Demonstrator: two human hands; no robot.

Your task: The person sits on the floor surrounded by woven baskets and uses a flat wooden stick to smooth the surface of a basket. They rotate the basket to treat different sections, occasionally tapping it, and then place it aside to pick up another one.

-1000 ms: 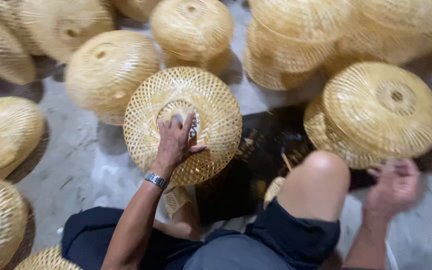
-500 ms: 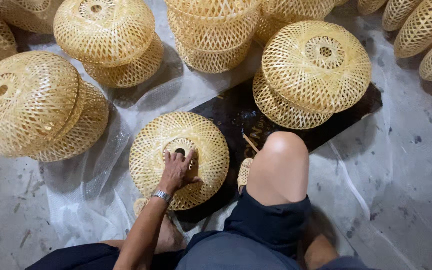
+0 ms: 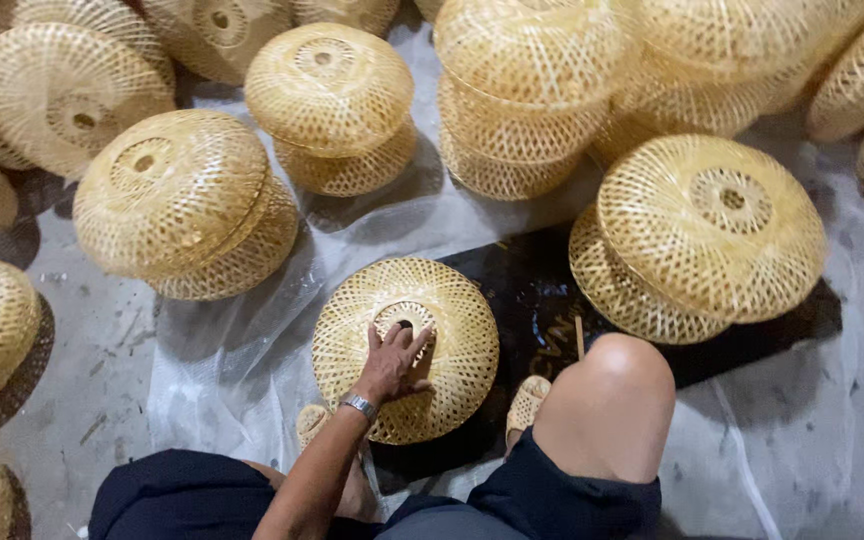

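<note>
Pressing left hand (image 3: 392, 362) flat-fingered on woven bamboo shade (image 3: 407, 348) by its centre hole, holding nothing; keep fingers spread, pressure even; right hand unseen.

left hand (image 3: 392, 362) flat on woven shade (image 3: 407, 345), frame centre | bare knee (image 3: 607, 400) lower right | shade stacks (image 3: 697, 235) around

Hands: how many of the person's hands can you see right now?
1. The left hand rests with fingers spread on the woven bamboo shade in front of the bent knee. The right hand is out of view.
</note>
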